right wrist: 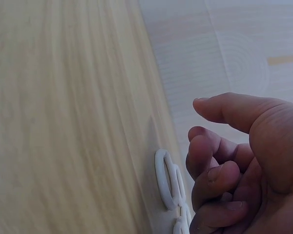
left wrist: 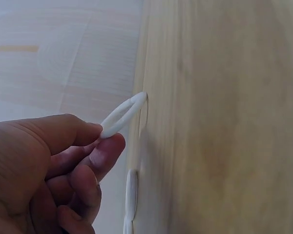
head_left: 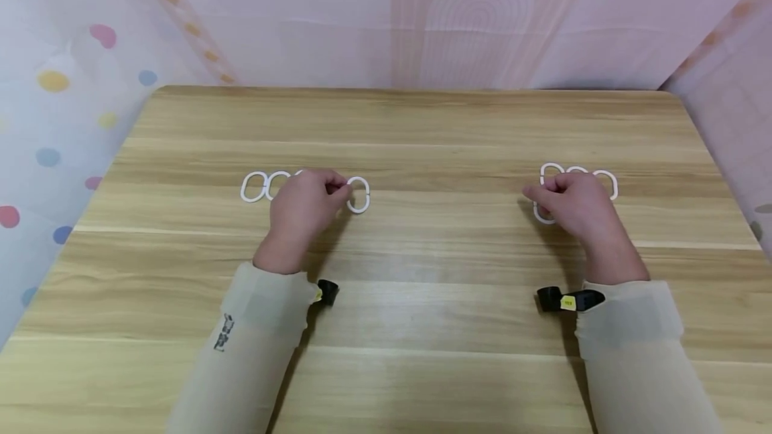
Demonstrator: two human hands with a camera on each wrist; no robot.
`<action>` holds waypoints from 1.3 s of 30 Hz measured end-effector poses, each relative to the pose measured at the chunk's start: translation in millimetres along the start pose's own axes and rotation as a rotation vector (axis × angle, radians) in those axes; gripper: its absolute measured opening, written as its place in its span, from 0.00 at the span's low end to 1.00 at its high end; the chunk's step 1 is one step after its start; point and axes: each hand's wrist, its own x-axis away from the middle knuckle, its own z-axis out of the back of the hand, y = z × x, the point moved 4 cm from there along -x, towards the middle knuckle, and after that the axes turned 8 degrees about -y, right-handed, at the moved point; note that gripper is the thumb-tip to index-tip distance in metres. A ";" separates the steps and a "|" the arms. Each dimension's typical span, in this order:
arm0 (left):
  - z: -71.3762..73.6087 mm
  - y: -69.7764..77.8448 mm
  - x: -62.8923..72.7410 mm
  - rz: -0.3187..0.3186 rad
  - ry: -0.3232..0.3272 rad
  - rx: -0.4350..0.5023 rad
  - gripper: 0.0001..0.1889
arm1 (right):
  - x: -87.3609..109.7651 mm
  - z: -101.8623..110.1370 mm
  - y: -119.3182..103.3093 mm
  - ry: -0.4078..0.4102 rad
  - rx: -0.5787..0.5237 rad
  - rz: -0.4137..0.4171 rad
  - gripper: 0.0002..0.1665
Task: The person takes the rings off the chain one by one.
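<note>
My left hand (head_left: 306,203) pinches a white oval ring (head_left: 358,195) between thumb and index finger. In the left wrist view that ring (left wrist: 124,114) tilts up from the fingertips, its far end close to the tabletop. More white rings (head_left: 254,187) lie in a row to the left, partly hidden under the hand. My right hand (head_left: 573,203) hovers over another group of white rings (head_left: 606,183). Its thumb stands apart from the loosely bent fingers, with nothing between them. Below those fingers in the right wrist view, several rings (right wrist: 165,179) lie close together.
The wood-grain table (head_left: 422,327) spans the view, its back edge against a pale patterned curtain (head_left: 338,25). Black wrist bands (head_left: 549,299) with yellow labels stick out from both light sleeves (head_left: 633,353).
</note>
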 end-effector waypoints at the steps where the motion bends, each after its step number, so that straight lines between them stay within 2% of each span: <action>1: 0.5 0.4 -0.2 0.003 -0.004 -0.003 0.11 | 0.1 -0.2 -0.3 0.004 0.005 0.006 0.26; 8: 0.9 1.9 -3.8 0.016 -0.026 -0.019 0.11 | 3.2 -1.1 0.7 0.012 0.010 0.010 0.26; 18: 6.8 -2.8 -11.2 0.058 -0.005 -0.053 0.11 | 6.8 0.9 1.6 0.032 -0.018 -0.006 0.26; 27: 7.7 -3.1 -17.8 0.077 -0.030 -0.080 0.13 | 7.9 1.6 0.0 0.050 -0.028 -0.007 0.25; 33: 6.6 -3.5 -16.8 0.083 -0.057 -0.119 0.18 | 6.1 -6.1 -3.5 0.021 -0.039 0.026 0.26; 39: 6.1 -4.4 -14.0 0.083 -0.043 -0.120 0.14 | 7.8 -8.3 -6.4 0.017 -0.051 0.028 0.26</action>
